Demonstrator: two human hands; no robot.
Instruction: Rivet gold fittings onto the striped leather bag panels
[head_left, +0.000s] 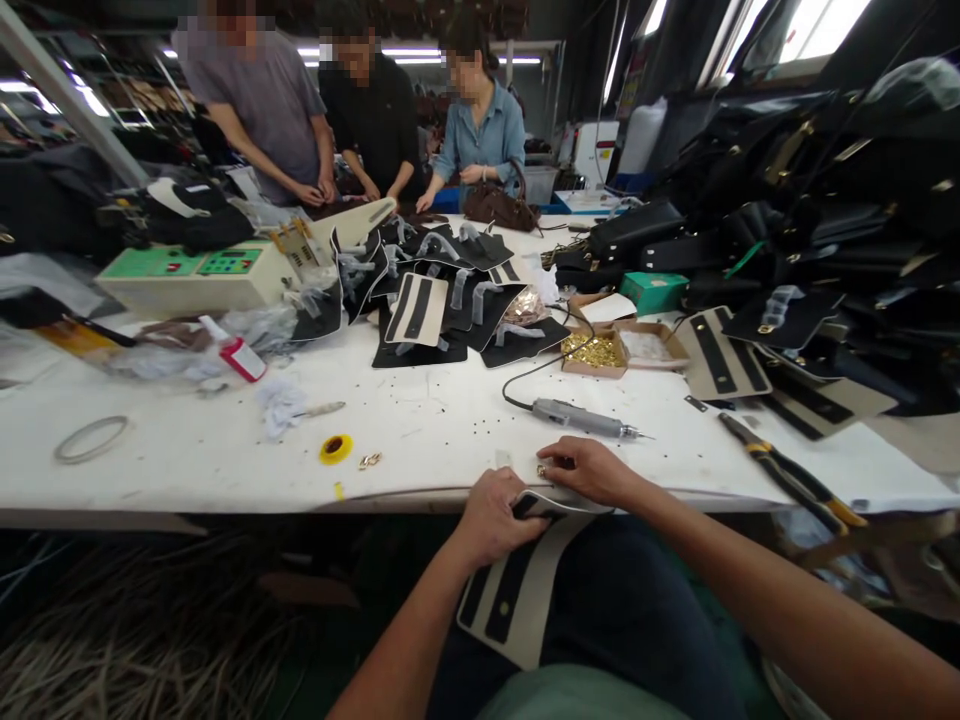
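My left hand (495, 515) is closed round the upper part of a beige flap panel (536, 590) with black strips, which hangs over my lap and curls at its top. Beside it, at the table's front edge, my right hand (589, 468) pinches a small gold metal fitting (541, 470) between thumb and fingertips. Just beyond lies a grey electric screwdriver (581, 417), its bit pointing right. A few more gold fittings (370, 461) rest to the left, near a yellow tape roll (335, 448).
Black flap panels (427, 300) are heaped at mid-table. A cardboard box of gold fittings (594, 352) stands behind the screwdriver. Long-handled pliers (791, 470) overhang the front edge at right. A red bottle (240, 355) and green-panelled machine (195, 275) stand left. Three people work at the far side.
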